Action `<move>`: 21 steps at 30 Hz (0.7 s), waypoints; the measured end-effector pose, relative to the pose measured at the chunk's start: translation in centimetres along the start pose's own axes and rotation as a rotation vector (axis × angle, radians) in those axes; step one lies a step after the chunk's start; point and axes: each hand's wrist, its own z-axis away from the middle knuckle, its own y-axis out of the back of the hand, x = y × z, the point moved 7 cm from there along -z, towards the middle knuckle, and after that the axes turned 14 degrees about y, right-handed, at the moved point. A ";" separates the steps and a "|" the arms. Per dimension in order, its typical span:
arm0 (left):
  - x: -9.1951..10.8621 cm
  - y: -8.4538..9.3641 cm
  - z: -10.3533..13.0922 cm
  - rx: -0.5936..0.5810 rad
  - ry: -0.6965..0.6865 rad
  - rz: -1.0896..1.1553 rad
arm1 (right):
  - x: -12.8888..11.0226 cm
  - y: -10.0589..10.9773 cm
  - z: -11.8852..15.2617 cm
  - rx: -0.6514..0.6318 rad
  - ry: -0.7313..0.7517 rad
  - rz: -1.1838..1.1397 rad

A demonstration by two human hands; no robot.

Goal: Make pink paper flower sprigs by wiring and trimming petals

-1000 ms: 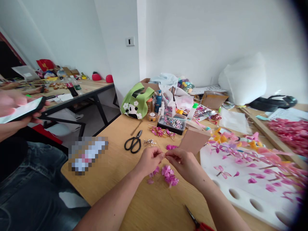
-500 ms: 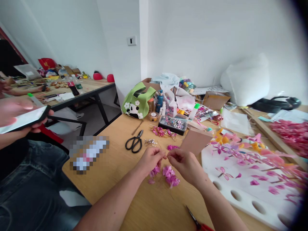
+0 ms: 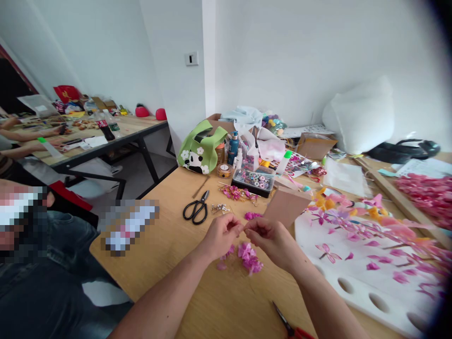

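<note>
My left hand (image 3: 226, 233) and my right hand (image 3: 263, 231) meet fingertip to fingertip above the wooden table (image 3: 197, 296). Both are pinched closed; whatever lies between the fingers is too small to make out. Just below them rests a bunch of magenta petals (image 3: 250, 259), with a smaller petal cluster (image 3: 229, 250) partly behind my left hand. Beyond the hands are another magenta bunch (image 3: 253, 216), small pearly beads (image 3: 221, 208) and black-handled scissors (image 3: 196, 208). A brown card (image 3: 286, 207) stands behind my right hand.
Red-handled scissors (image 3: 289, 329) lie near the front. At the right, a white foam board (image 3: 358, 287) bears flower sprays. A bead box (image 3: 253, 182) and green bag (image 3: 201, 150) sit farther back. Another person's jeans (image 3: 67, 263) show at the left edge.
The person at the left has lowered the phone and hands, now pixelated. My hands remain pinched together in nearly the same place. The view has shifted slightly.
</note>
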 end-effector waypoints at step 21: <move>0.1 0.1 -0.4 0.003 -0.092 -0.046 | -0.7 0.6 0.0 0.025 0.076 0.248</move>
